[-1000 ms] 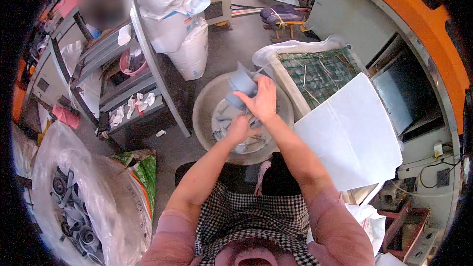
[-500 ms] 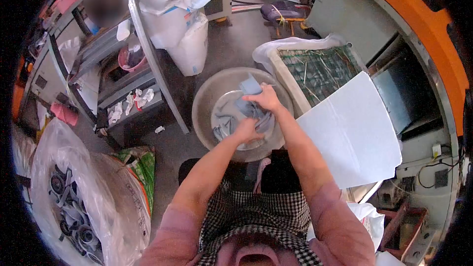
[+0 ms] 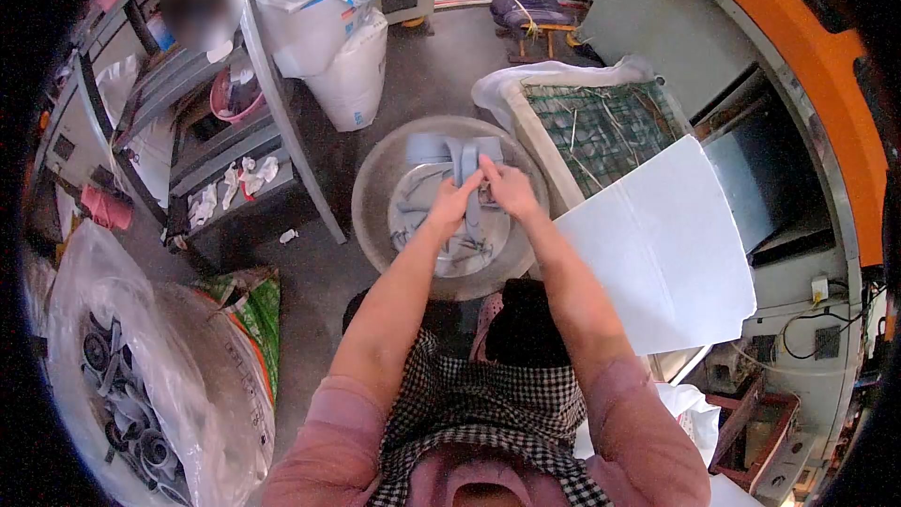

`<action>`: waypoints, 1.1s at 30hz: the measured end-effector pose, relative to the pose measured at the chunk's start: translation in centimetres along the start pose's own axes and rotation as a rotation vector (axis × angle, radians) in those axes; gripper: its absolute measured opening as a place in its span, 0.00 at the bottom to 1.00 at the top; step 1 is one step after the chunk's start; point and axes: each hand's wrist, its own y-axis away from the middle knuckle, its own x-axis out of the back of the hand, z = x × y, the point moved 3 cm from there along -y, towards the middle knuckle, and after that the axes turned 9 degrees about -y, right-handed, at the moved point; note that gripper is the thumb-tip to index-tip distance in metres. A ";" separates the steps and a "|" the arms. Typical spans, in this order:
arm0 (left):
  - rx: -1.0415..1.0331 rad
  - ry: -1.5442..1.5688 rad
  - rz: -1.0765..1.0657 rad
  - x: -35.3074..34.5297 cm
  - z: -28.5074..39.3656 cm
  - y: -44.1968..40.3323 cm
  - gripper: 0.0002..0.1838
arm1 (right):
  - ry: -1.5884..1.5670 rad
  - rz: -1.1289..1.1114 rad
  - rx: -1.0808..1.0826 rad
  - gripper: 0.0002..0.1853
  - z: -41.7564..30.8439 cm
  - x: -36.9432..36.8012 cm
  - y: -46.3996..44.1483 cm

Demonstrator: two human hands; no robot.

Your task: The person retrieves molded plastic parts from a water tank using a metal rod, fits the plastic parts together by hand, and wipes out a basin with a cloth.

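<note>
Over the large round basin, both hands are closed on a blue-grey moulded plastic piece with wide flat ends at the top and a long strip hanging down. My left hand grips the strip from the left. My right hand pinches it from the right, the fingers of both hands close together. Beneath them, several loose grey plastic pieces lie inside the basin. The exact kind of the held piece does not show.
At the left stands a clear plastic bag filled with grey parts. A metal rack and white sacks stand beyond. To the right are a netted crate and a white board. Another person is at the upper left.
My left hand has risen from the basin's bottom to meet my right hand. The grey piece is now held upright between both, its wide ends spread at the top. The view has shifted slightly.
</note>
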 end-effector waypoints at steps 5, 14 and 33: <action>0.061 0.210 -0.056 -0.4 -0.1 -0.1 0.26 | -0.533 -0.374 -0.403 0.35 -1.4 -0.5 1.5; -0.239 -0.161 0.189 0.1 1.4 -0.3 0.26 | -0.750 -0.221 -0.214 0.29 1.8 -3.5 0.1; -0.421 -0.169 0.514 0.9 5.2 4.5 0.15 | -0.348 -0.005 0.526 0.24 -9.2 -3.9 7.0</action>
